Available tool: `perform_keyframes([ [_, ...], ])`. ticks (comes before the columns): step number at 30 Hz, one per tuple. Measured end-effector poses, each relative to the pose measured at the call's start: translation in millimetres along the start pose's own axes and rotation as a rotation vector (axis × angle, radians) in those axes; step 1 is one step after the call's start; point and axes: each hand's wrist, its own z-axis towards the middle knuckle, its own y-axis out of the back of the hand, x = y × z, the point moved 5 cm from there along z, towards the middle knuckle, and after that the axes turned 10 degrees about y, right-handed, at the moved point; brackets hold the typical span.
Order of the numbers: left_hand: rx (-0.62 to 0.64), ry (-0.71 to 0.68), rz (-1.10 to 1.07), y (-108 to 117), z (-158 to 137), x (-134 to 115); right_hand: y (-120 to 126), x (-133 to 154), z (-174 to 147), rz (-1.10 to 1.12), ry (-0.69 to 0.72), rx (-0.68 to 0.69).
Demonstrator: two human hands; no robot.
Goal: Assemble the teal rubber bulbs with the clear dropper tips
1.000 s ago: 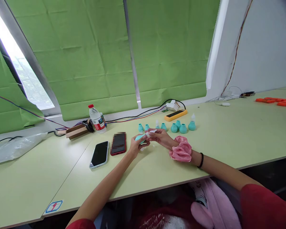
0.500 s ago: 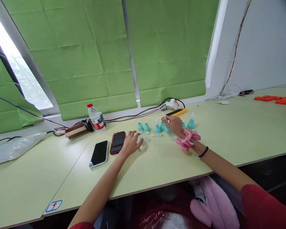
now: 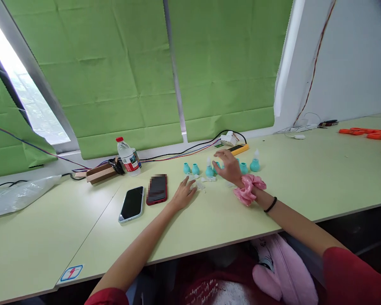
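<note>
My left hand point(image 3: 183, 195) lies low over the table with its fingers spread, touching or just above small clear plastic pieces point(image 3: 200, 185). My right hand point(image 3: 229, 167) is raised at the row of small turquoise bulbs, its thumb and fingers curved and apart, with nothing visible between them. It hides part of the row. To its left stand a turquoise bulb with a clear pointed tip point(image 3: 209, 170) and two open-necked turquoise bulbs point(image 3: 195, 169). On its right are an open bulb point(image 3: 243, 168) and another clear-tipped bulb point(image 3: 255, 164).
A red-cased phone point(image 3: 157, 189) and a light-cased phone point(image 3: 131, 204) lie left of my left hand. Behind are a water bottle point(image 3: 128, 156), a cardboard box point(image 3: 101, 173), cables and a yellow power strip point(image 3: 239, 149). Orange scissors point(image 3: 355, 131) lie far right.
My left hand has slid right, over the clear pieces. My right hand's thumb and fingers have parted from a pinch on a small whitish piece, and the hand has shifted slightly.
</note>
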Motion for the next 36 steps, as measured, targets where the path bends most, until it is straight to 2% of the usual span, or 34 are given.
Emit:
perform_keyframes([
  [3,-0.117,0.046,0.022,4,6,0,-28,27,-11,0.142,0.176,0.262],
  [5,-0.184,0.123,0.050,6,13,0,-47,37,-22,0.123,0.208,0.381],
  [8,-0.127,0.178,0.050,0,24,-1,-67,42,-35,0.057,0.214,0.505],
  [11,-0.045,0.077,-0.007,-3,27,-6,-75,39,-42,0.075,0.240,0.558],
  [13,-0.045,0.004,-0.065,-2,25,-7,-75,37,-42,0.137,0.258,0.563],
  [15,-0.085,-0.008,-0.100,1,23,-5,-70,37,-38,0.215,0.272,0.543],
  [18,-0.134,0.073,-0.081,3,23,-1,-54,33,-26,0.291,0.251,0.483],
  [20,-0.123,0.137,-0.049,2,23,0,-43,24,-18,0.295,0.201,0.502],
  [24,-0.101,0.225,0.030,1,22,3,-28,-4,-13,0.271,0.142,0.729],
  [27,-0.051,0.264,0.044,0,23,8,-31,-24,-22,0.169,0.094,0.969],
  [29,-0.001,0.234,0.016,-1,24,10,-37,-28,-29,0.130,0.063,1.066],
  [32,0.016,0.124,-0.043,-3,26,8,-45,-19,-30,0.168,0.101,1.009],
  [36,-0.112,0.097,-0.092,0,28,9,-49,5,-24,0.272,0.184,0.808],
])
